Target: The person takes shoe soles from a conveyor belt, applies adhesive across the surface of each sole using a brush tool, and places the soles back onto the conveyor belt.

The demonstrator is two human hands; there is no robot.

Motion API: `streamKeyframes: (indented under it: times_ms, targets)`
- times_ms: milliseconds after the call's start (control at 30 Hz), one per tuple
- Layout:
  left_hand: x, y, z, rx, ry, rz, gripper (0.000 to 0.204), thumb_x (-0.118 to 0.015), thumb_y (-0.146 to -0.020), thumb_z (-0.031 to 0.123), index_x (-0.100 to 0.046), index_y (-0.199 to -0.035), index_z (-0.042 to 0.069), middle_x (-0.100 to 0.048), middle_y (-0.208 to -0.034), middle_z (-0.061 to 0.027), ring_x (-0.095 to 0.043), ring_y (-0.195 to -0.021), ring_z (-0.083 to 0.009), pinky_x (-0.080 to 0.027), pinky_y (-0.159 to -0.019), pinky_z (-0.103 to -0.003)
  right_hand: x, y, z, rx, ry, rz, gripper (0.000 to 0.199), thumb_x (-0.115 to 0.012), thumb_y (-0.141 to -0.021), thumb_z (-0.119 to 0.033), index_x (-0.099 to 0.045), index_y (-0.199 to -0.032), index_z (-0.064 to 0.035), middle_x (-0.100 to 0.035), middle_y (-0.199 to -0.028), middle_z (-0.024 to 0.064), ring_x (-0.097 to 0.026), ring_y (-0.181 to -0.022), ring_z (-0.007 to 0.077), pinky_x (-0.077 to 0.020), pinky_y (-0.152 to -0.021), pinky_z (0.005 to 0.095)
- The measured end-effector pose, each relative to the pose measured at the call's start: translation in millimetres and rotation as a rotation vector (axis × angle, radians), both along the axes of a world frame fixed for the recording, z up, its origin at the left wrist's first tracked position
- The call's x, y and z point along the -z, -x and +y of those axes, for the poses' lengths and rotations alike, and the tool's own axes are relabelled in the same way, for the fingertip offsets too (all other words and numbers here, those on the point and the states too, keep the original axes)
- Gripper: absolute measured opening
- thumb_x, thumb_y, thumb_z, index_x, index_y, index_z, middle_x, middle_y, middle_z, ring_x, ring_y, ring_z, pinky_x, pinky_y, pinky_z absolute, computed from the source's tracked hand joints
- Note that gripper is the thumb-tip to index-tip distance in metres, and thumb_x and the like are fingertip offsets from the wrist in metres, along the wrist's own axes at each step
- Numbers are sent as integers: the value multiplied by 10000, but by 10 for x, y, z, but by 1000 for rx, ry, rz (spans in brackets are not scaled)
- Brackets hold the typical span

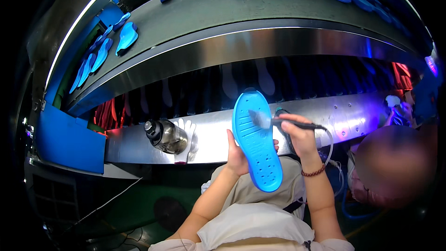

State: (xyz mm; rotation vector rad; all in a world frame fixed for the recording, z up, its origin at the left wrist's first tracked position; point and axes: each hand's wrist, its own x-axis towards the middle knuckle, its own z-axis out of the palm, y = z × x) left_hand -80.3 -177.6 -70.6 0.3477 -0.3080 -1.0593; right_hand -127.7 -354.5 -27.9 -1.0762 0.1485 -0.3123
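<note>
A bright blue shoe sole [258,146] with grooves and small holes is held upright above my lap, its toe end pointing away. My left hand [238,159] grips it from beneath, thumb along the left edge and fingertips showing at the right edge. In my right hand [303,140] is a brush [290,123] with a black handle and a pale thin tube running from its end. The bristles lie against the upper part of the sole and look partly blurred.
Blue soles [126,37] lie on a dark conveyor belt [195,16] beyond a metal edge. A bottle [166,136] and a white glove [186,132] sit on the steel ledge [130,144]. Another person [362,186] is at the right, with a hand [393,104] near the ledge.
</note>
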Motion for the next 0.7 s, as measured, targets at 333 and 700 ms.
streamKeyframes:
  times_ms: [333, 700]
  targets:
    - [27, 36, -108, -356, -321, 278, 876, -70, -803, 725, -335, -1319, 68, -517, -1150, -196, -523, -1047, -325, -398, -933, -446, -241, 13, 503, 157, 1050, -301, 160, -644, -699, -71, -647, -851, -21, -653, -831, 141, -633, -749, 280, -495, -686, 326]
    - [-255, 157, 10, -47, -71, 55, 943, -39, -772, 756, -363, -1297, 43, -538, -1113, -199, -554, -989, -330, -433, -896, -472, -550, 143, 158, 51, 588, -86, 177, -677, -736, -54, -663, -898, 16, -663, -781, 111, -626, -699, 111, -486, -629, 217]
